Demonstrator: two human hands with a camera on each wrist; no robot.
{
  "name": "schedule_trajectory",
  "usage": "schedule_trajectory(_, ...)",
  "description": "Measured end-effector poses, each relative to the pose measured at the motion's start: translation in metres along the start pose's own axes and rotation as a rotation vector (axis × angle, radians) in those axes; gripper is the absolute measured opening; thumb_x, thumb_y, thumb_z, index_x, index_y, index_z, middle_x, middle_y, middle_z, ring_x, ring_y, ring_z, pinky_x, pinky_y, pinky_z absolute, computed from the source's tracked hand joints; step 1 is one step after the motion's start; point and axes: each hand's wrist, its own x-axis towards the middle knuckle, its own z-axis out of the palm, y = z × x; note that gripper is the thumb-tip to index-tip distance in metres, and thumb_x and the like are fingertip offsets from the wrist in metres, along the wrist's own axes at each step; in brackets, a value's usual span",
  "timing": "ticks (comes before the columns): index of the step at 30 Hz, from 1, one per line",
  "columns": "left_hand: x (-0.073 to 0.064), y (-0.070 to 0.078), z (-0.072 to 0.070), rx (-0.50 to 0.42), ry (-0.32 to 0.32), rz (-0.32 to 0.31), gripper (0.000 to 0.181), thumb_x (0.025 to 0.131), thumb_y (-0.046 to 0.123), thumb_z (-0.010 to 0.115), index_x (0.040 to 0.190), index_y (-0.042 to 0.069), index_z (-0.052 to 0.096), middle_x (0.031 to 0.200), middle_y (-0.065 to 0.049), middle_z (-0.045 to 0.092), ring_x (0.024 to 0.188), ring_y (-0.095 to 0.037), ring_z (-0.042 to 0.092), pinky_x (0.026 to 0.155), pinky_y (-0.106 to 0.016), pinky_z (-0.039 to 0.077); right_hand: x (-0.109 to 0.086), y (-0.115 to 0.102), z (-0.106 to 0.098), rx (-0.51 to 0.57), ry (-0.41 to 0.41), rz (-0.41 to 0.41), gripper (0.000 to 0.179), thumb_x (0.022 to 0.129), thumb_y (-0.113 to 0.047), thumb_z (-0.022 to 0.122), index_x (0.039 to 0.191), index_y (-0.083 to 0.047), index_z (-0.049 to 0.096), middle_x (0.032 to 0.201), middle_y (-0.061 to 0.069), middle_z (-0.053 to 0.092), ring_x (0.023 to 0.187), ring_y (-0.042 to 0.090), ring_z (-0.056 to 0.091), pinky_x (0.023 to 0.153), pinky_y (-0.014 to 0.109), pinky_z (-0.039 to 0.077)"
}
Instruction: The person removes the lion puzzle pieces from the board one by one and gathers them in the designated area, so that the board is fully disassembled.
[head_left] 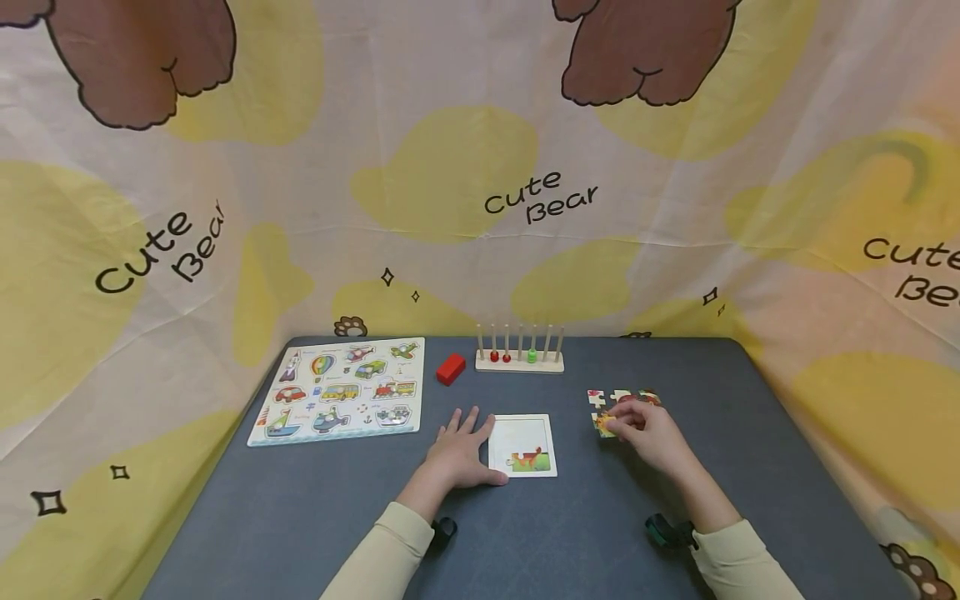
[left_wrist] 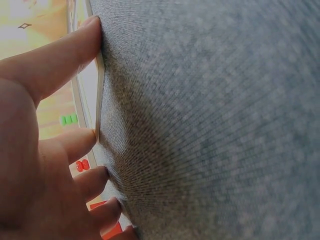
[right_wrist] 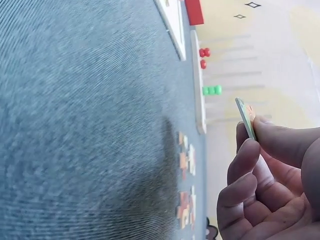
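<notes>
A white square puzzle tray (head_left: 519, 433) lies in front of me, with joined puzzle pieces (head_left: 531, 462) at its lower right showing an orange animal on green. My left hand (head_left: 459, 457) is spread at the tray's left side, its thumb and index fingertip touching the frame edge. To the right, my right hand (head_left: 654, 435) pinches one thin puzzle piece (right_wrist: 245, 118) between thumb and fingers, raised above the table in the right wrist view. Loose puzzle pieces (head_left: 596, 398) lie beneath and behind that hand, which partly hides them.
A large vehicle peg-board (head_left: 303, 373) lies at the back left. Beside it are a red block (head_left: 451, 369) and a wooden bead stand (head_left: 517, 364) with upright rods and a few red and green beads. A printed curtain (head_left: 435, 175) surrounds the dark table (head_left: 558, 542).
</notes>
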Motion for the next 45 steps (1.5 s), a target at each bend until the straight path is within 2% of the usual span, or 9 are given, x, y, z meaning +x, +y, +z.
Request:
schedule_trajectory(4, -0.001, 0.001, 0.000, 0.002, 0.001, 0.002, 0.102, 0.077, 0.059, 0.080, 0.158, 0.018, 0.035, 0.167, -0.014, 0.023, 0.155, -0.043, 0.012, 0.122, -0.062, 0.019, 0.000, 0.004, 0.002, -0.018, -0.016, 0.044, 0.023, 0.095, -0.024, 0.072, 0.108, -0.005, 0.071, 0.082, 0.002, 0.067, 0.073, 0.020, 0.060, 0.061, 0.029, 0.048)
schedule_trajectory(8, 0.000, 0.001, 0.000, 0.007, -0.003, -0.008, 0.102, 0.077, 0.059, 0.080, 0.159, 0.019, 0.035, 0.167, -0.014, 0.023, 0.155, -0.043, 0.011, 0.122, -0.061, 0.018, 0.001, 0.008, 0.005, -0.017, -0.031, 0.053, 0.020, 0.096, -0.023, 0.071, 0.107, -0.006, 0.071, 0.083, 0.002, 0.068, 0.074, 0.019, 0.060, 0.062, 0.030, 0.049)
schedule_trajectory(13, 0.000, 0.001, 0.000, 0.016, -0.002, -0.012, 0.102, 0.077, 0.060, 0.079, 0.159, 0.019, 0.035, 0.167, -0.014, 0.023, 0.155, -0.043, 0.011, 0.122, -0.061, 0.019, 0.002, 0.015, 0.009, -0.017, -0.042, 0.050, 0.018, 0.094, -0.020, 0.073, 0.105, -0.006, 0.070, 0.080, 0.002, 0.067, 0.071, 0.016, 0.059, 0.061, 0.028, 0.048)
schedule_trajectory(19, 0.000, 0.000, 0.000, 0.011, -0.008, -0.016, 0.102, 0.077, 0.061, 0.079, 0.159, 0.021, 0.033, 0.168, -0.013, 0.021, 0.155, -0.042, 0.010, 0.123, -0.060, 0.017, -0.001, 0.021, 0.012, -0.071, -0.044, 0.013, 0.015, 0.092, -0.018, 0.075, 0.099, -0.005, 0.071, 0.077, 0.001, 0.069, 0.068, 0.012, 0.059, 0.061, 0.027, 0.047)
schedule_trajectory(31, 0.000, -0.001, 0.001, 0.013, 0.009, 0.000, 0.102, 0.077, 0.060, 0.079, 0.159, 0.018, 0.034, 0.168, -0.013, 0.022, 0.155, -0.042, 0.011, 0.122, -0.061, 0.018, -0.006, 0.015, 0.015, -0.180, -0.034, 0.035, 0.017, 0.090, -0.019, 0.077, 0.097, -0.005, 0.071, 0.082, 0.001, 0.066, 0.071, 0.012, 0.057, 0.064, 0.030, 0.048)
schedule_trajectory(39, -0.001, -0.001, 0.000, 0.013, 0.012, -0.003, 0.102, 0.077, 0.059, 0.080, 0.159, 0.019, 0.034, 0.168, -0.013, 0.022, 0.155, -0.041, 0.011, 0.122, -0.060, 0.018, -0.005, 0.014, 0.016, -0.179, -0.066, 0.045, 0.015, 0.090, -0.018, 0.077, 0.096, -0.006, 0.071, 0.081, 0.001, 0.064, 0.071, 0.013, 0.057, 0.063, 0.030, 0.048)
schedule_trajectory(45, -0.001, 0.000, -0.001, 0.011, 0.010, -0.003, 0.102, 0.077, 0.059, 0.079, 0.159, 0.019, 0.034, 0.168, -0.013, 0.022, 0.155, -0.042, 0.011, 0.123, -0.060, 0.018, -0.004, 0.011, 0.009, -0.172, -0.044, 0.040, 0.013, 0.090, -0.019, 0.077, 0.096, -0.009, 0.073, 0.081, 0.000, 0.067, 0.071, 0.013, 0.059, 0.064, 0.030, 0.049)
